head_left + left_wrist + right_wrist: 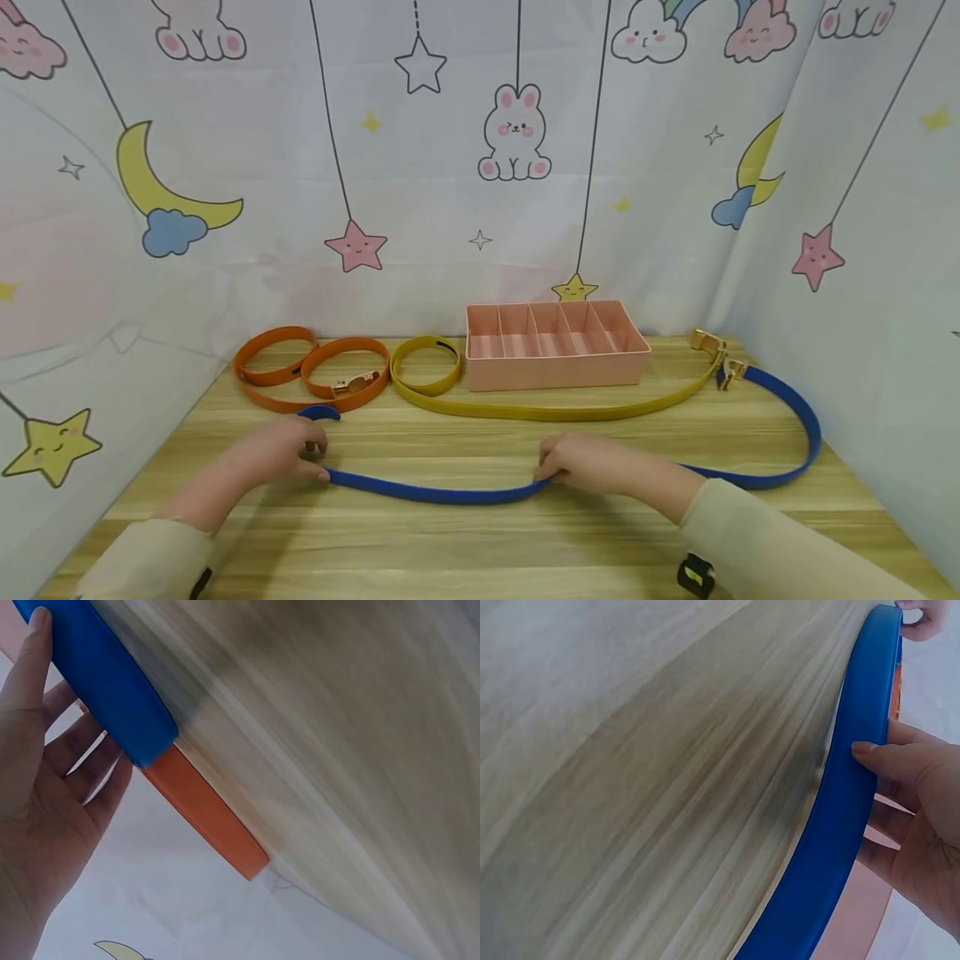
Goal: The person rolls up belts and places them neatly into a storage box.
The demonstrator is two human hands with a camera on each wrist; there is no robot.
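Note:
A long blue belt [450, 496] stands on its edge across the front of the wooden table. My left hand [281, 450] pinches it near one end, thumb on the near face and fingers behind, as the left wrist view shows. Just past those fingers the blue end curls back towards an orange belt [276, 406]. Further along, my right hand [588, 462] pinches the same belt between thumb and fingers. From there the strap runs right, bends round and ends at a gold buckle [731, 374] at the back right.
Behind the hands, the orange belt lies in two loops at the back left. A yellow belt [540, 412], coiled at one end, stretches to its gold buckle [707, 341]. It passes in front of a pink divided box [555, 373]. Patterned cloth walls [450, 183] enclose the table.

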